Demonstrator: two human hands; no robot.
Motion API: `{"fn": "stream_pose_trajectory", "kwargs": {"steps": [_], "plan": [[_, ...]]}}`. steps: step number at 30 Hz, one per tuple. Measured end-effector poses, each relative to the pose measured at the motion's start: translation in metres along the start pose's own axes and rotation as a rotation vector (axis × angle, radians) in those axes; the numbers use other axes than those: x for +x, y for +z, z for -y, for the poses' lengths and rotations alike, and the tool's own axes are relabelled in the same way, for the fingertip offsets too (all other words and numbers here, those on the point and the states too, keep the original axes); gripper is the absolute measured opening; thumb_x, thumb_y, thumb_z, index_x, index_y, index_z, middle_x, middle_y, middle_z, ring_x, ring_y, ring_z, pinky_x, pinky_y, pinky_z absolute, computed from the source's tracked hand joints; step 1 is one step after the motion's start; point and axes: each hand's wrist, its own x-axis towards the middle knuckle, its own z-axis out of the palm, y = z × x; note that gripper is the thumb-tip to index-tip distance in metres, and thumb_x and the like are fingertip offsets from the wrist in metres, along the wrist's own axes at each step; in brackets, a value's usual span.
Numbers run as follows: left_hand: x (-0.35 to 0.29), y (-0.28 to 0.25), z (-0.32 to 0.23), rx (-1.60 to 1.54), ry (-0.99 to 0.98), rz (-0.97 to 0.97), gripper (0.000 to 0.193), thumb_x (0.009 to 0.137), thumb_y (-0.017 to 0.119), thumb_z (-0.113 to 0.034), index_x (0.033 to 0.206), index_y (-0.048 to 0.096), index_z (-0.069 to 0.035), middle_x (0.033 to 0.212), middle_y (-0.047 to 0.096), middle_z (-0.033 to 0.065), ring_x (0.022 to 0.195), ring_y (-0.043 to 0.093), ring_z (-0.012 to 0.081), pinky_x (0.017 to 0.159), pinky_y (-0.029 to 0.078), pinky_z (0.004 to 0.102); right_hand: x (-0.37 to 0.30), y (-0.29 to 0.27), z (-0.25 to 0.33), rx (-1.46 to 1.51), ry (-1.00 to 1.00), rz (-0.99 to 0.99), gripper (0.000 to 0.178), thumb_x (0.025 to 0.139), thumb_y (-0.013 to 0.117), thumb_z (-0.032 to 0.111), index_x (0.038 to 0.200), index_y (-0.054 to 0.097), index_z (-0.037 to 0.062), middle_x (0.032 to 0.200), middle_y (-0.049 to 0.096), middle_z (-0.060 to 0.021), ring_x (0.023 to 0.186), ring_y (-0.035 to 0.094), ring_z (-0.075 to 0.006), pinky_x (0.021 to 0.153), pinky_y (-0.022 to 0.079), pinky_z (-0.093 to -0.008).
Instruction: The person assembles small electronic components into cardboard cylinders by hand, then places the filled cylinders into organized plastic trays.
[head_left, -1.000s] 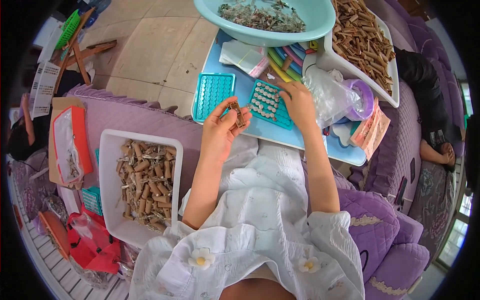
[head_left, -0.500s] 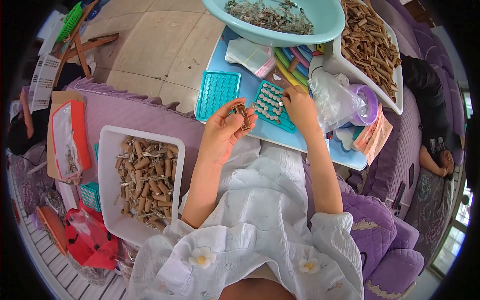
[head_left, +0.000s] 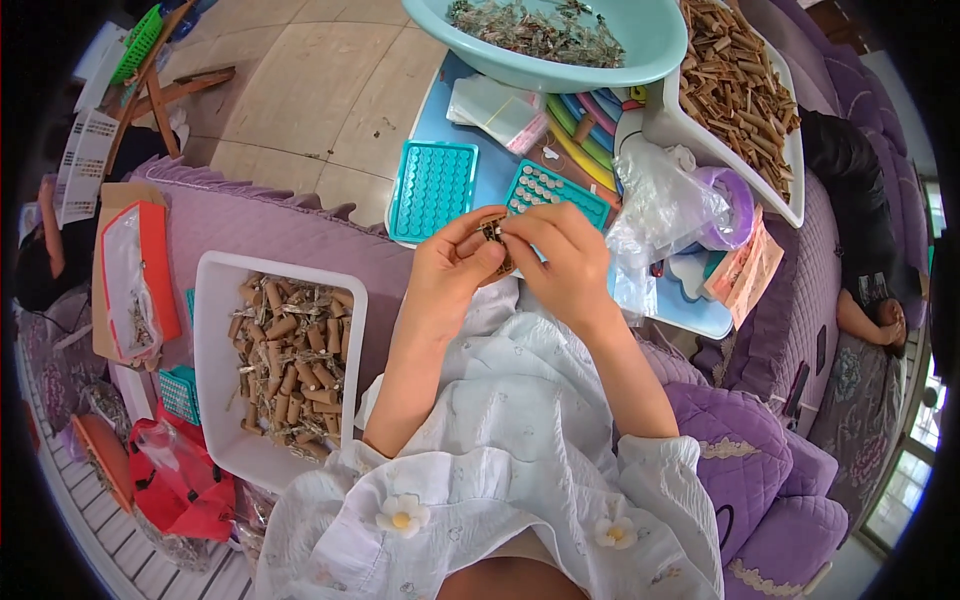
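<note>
Holding both hands together over my lap, I have a small bundle of brown paper tubes (head_left: 494, 243) pinched between them, just near of the blue surface (head_left: 470, 170). My left hand (head_left: 452, 272) is closed around the bundle from the left, and my right hand (head_left: 562, 258) meets it from the right, its fingertips (head_left: 520, 228) clenched on the top of the tubes.

I judge the tubes to be light, stiff rolled paper, dry and a little rough, easily crushed if squeezed hard and apt to slide apart lengthwise. They are best taken around the middle of the bundle, with a thumb across the ends.

Just beyond the hands lie two teal plastic trays: the empty one (head_left: 432, 188) on the left shows rows of round pockets, and the one to its right (head_left: 556, 194) is partly filled. A white bin (head_left: 216, 300) of loose tubes sits at my left on the purple quilted sofa (head_left: 260, 225). Farther off are a pale green basin (head_left: 650, 50), a white tray (head_left: 690, 130) heaped with more tubes, and a crinkled clear plastic bag (head_left: 660, 205).
</note>
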Motion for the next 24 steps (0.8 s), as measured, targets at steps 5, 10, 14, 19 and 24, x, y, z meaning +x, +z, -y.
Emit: {"fn": "stream_pose_trajectory", "kwargs": {"steps": [5, 10, 14, 19, 24], "plan": [[0.0, -0.002, 0.004, 0.045, 0.007, -0.015, 0.028, 0.079, 0.048, -0.001, 0.108, 0.047, 0.002, 0.092, 0.056, 0.009, 0.081, 0.058, 0.0149, 0.072, 0.048, 0.0253, -0.007, -0.002, -0.006, -0.023, -0.049, 0.113, 0.014, 0.063, 0.059, -0.001, 0.077, 0.058, 0.0026, 0.074, 0.056, -0.0075, 0.061, 0.054, -0.0205, 0.054, 0.045, -0.0286], [-0.001, -0.001, 0.0, 0.128, -0.041, -0.088, 0.025, 0.082, 0.043, -0.006, 0.106, 0.048, 0.0, 0.092, 0.056, 0.0092, 0.077, 0.057, 0.0147, 0.071, 0.046, 0.0261, -0.015, -0.024, -0.032, -0.036, 0.524, -0.004, 0.017, 0.067, 0.059, 0.001, 0.084, 0.06, 0.0036, 0.078, 0.055, -0.0096, 0.062, 0.053, -0.019, 0.056, 0.043, -0.0277], [0.0, -0.003, 0.001, 0.173, -0.048, -0.09, 0.025, 0.081, 0.041, -0.005, 0.104, 0.049, -0.001, 0.091, 0.056, 0.0094, 0.076, 0.057, 0.0142, 0.07, 0.046, 0.0261, -0.038, -0.023, -0.073, -0.243, 0.652, 0.129, 0.015, 0.069, 0.059, 0.006, 0.084, 0.06, 0.0032, 0.084, 0.057, -0.0112, 0.066, 0.055, -0.0224, 0.058, 0.045, -0.0319], [-0.001, -0.003, 0.0, 0.193, -0.046, -0.086, 0.024, 0.08, 0.04, -0.004, 0.103, 0.049, 0.0, 0.091, 0.056, 0.0093, 0.074, 0.056, 0.0131, 0.07, 0.046, 0.0258, -0.047, -0.007, -0.084, -0.441, 0.491, 0.158, 0.014, 0.069, 0.059, 0.012, 0.08, 0.06, 0.0042, 0.083, 0.056, -0.0117, 0.069, 0.055, -0.0278, 0.061, 0.045, -0.0346], [0.0, -0.002, -0.001, 0.199, -0.054, -0.073, 0.025, 0.081, 0.041, -0.004, 0.104, 0.048, 0.0, 0.092, 0.056, 0.0094, 0.075, 0.056, 0.0131, 0.07, 0.046, 0.0257, -0.046, -0.001, -0.088, -0.459, 0.519, 0.241, 0.011, 0.069, 0.058, 0.011, 0.077, 0.059, 0.0027, 0.079, 0.055, -0.0117, 0.068, 0.055, -0.0269, 0.061, 0.044, -0.034]]}}
